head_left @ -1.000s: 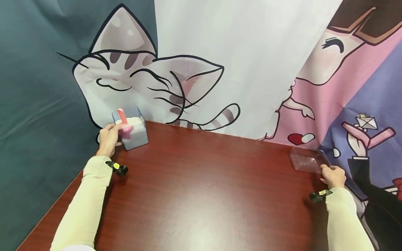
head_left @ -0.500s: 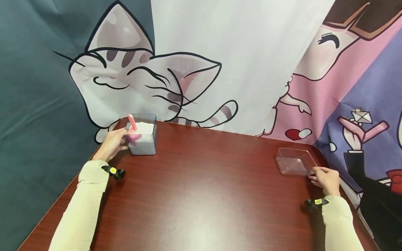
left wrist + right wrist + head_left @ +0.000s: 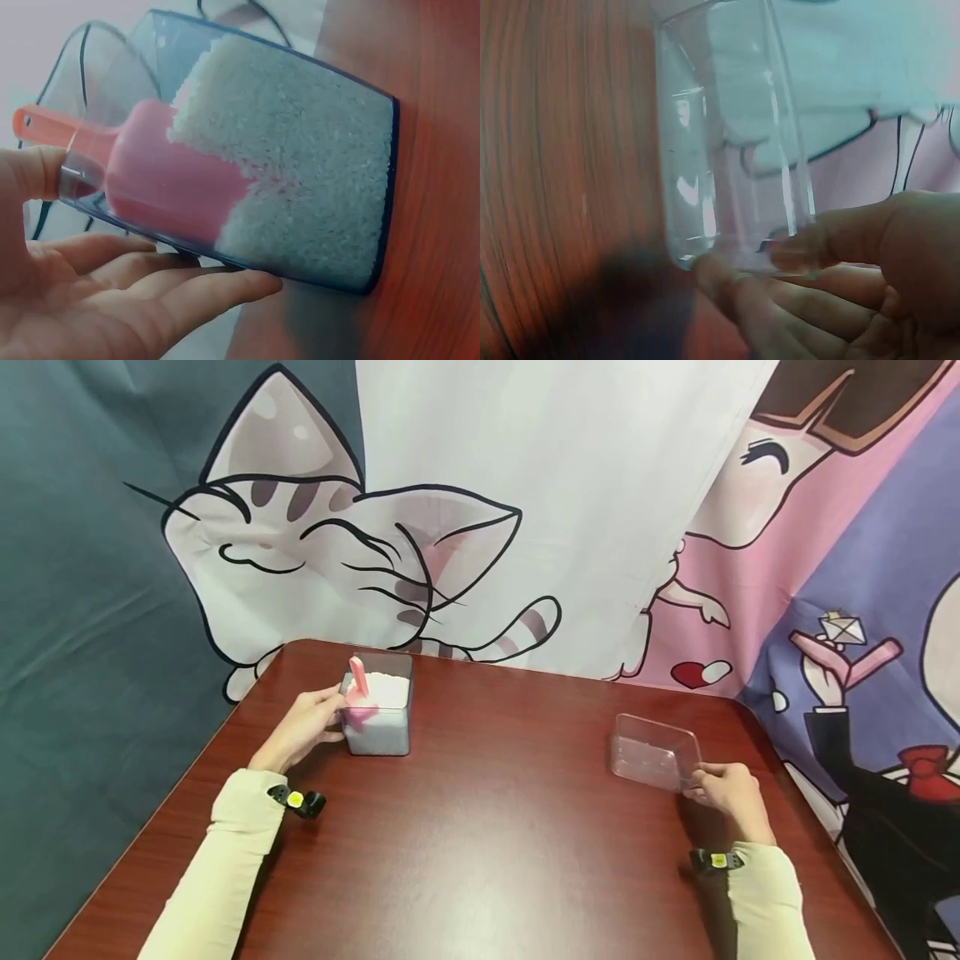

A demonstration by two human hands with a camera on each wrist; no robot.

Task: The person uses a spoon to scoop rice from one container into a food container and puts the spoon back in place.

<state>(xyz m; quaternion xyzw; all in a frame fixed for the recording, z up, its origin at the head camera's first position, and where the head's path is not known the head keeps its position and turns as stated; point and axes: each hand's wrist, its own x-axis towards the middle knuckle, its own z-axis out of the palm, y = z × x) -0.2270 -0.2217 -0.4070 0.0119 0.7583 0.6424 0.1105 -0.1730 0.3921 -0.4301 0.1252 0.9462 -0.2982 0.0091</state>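
On the left of the head view, my left hand grips a clear bluish plastic container by its near side wall. White rice fills much of it. A pink scoop is stuck in the rice, its handle pointing up past the rim. In the left wrist view the thumb hooks over the rim while the fingers lie along the outside. My right hand pinches one corner of a shallow clear plastic box between thumb and fingers. Nothing shows inside that box.
Both containers are over a reddish-brown wooden table with rounded far corners. A printed cloth with a cartoon cat and figures hangs directly behind the table's far edge and along its sides. Small black cameras are strapped to both wrists.
The rice container has moved right and nearer, in my left hand. My right hand has brought the clear box leftward, so the two containers are closer together. The head view has shifted slightly.
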